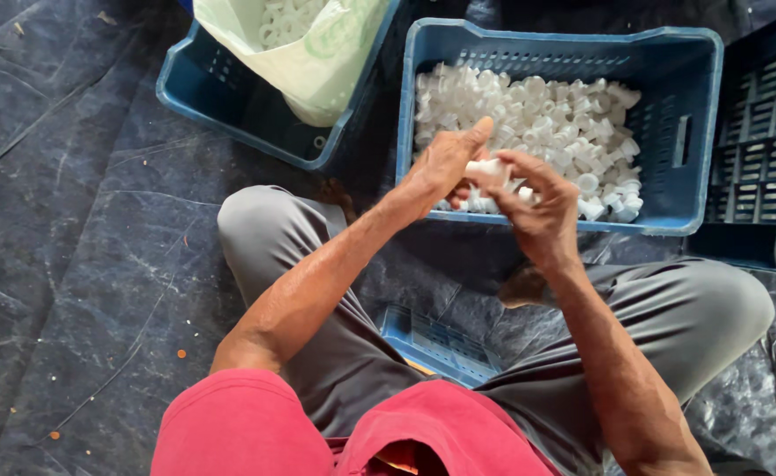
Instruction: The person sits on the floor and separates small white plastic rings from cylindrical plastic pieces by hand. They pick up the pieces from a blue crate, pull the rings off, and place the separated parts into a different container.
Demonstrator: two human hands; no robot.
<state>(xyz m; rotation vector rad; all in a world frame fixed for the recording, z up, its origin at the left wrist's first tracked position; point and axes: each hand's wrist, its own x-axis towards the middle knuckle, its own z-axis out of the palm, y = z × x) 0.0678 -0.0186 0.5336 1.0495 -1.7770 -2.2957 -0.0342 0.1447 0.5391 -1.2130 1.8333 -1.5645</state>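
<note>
Head view, person seated on a dark tarpaulin floor (97, 264), legs apart in grey trousers.

Both hands meet over the near wall of a blue crate (696, 132), which is heaped with small white plastic fittings (538, 110). The left hand (441, 167) and right hand (542, 207) are both closed narrowly around one white fitting (486, 169), pinched between them at fingertip level, just above the crate's near rim. Thumb of the left hand extended upward.

Step judged in hand: joining or twisting two small pieces together, each hand gripping one end. Whether it is one piece or two cannot be told; fingers cover most of it.

Orientation: the fitting's long axis appears to run roughly left-right, from one hand to the other, about level. Which end is the open one is hidden.

Next move, as a judgement: calls for firm opposing grip and the two ends kept in line along that axis.

Nearby: a second blue crate (229, 97) upper left holding a pale green bag (317, 62); a third small blue crate (432, 344) between the legs; dark stacked crates (762, 150) at right.
</note>
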